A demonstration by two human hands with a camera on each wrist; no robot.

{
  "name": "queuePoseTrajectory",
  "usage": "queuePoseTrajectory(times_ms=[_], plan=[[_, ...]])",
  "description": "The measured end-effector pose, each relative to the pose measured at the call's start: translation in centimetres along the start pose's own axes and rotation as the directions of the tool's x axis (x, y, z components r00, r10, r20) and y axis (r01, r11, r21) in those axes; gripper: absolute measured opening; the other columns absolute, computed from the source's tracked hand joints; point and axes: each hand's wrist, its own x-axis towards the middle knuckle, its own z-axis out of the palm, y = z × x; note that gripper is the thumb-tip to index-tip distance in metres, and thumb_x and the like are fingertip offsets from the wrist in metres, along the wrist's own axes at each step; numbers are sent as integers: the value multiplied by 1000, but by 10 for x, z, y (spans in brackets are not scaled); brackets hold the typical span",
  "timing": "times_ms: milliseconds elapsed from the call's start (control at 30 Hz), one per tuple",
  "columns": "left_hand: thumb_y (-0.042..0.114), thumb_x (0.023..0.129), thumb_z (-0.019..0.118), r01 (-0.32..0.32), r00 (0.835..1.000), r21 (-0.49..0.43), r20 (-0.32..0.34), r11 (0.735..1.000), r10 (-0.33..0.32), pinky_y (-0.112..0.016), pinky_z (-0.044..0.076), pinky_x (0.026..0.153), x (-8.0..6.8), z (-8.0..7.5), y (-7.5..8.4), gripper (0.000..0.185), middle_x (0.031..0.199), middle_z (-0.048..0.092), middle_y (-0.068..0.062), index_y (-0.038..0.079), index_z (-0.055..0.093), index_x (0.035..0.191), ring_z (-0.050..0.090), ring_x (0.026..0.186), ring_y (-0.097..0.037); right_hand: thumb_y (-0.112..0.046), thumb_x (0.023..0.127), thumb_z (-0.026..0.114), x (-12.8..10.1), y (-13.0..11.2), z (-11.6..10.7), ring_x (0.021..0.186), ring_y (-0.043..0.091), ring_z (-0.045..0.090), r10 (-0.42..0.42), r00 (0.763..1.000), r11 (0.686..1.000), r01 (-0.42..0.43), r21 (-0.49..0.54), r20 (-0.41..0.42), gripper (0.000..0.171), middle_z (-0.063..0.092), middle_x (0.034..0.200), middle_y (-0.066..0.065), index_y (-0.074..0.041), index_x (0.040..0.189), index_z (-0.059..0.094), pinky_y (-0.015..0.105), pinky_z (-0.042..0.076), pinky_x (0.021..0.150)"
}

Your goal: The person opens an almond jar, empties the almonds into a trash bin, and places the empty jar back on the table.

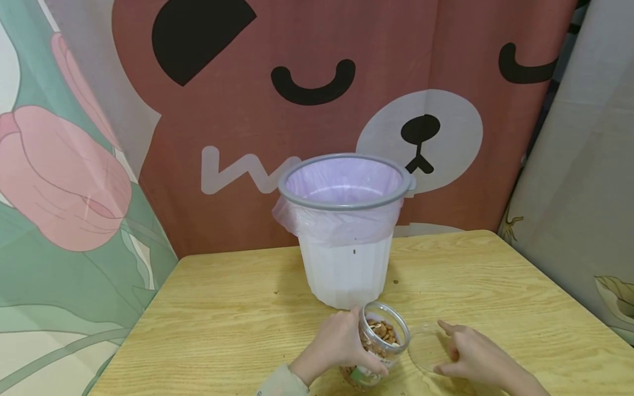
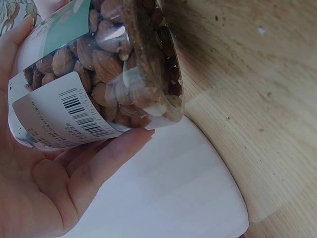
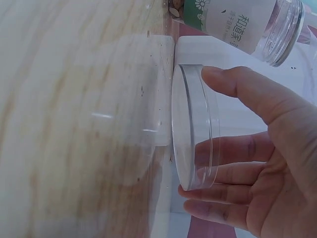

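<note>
Wooden table [image 1: 223,308]: left hand [image 1: 333,345] partly hides almond jar [image 1: 378,344].

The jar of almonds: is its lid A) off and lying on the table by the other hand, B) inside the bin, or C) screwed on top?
A: the jar of almonds stands open in the left hand, while the right hand touches the clear lid on the table.

Your worktop [image 1: 238,308] is a pale wood-grain surface with a rounded far corner on either side, and a few small dark crumbs are scattered over it. A white bin [image 1: 345,258] with a grey rim and a lilac liner stands on it towards the back, near the middle. A clear lid [image 1: 426,347] lies flat on it near the front edge, well in front of the bin.
</note>
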Motion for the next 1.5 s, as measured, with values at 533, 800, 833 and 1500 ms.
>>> queuePoseTrajectory(times_ms=[533, 800, 833, 1500], plan=[[53, 45, 82, 6, 1000, -11, 3, 1000, -6, -16, 40, 49, 0, -1, 1, 74, 72, 56, 3, 5, 54, 94, 49, 58, -2, -42, 72, 70, 0, 3, 0, 40, -1, 26, 34, 998, 999, -35, 23, 48, 43, 49, 106, 41, -17, 47, 46, 20, 33, 42], [54, 45, 82, -5, 1000, -21, 0, 1000, 5, -15, 40, 50, 0, -1, 0, 76, 72, 56, 3, 5, 54, 95, 50, 59, -2, -42, 72, 70, 0, 5, 0, 40, -2, 26, 21, 998, 1000, -22, 16, 54, 41, 47, 107, 42, -18, 47, 47, 19, 34, 41], [54, 45, 82, -5, 1000, -19, 0, 1000, 5, -15, 40, 50, 0, -1, 0, 76, 73, 57, 3, 5, 54, 95, 50, 59, -2, -43, 72, 70, -1, 6, 0, 40, -2, 26, 16, 999, 1000, -17, 11, 51, 41, 47, 107, 42, -18, 47, 47, 19, 34, 40], [54, 46, 82, 0, 1000, -1, 4, 1000, 0, -16, 39, 49, 0, -1, 0, 74, 70, 54, 4, 6, 53, 94, 48, 57, -2, -48, 67, 71, -5, 7, 4, 43, -1, 28, 19, 999, 999, -17, -42, 45, 39, 46, 111, 40, -21, 47, 50, 19, 32, 39]])
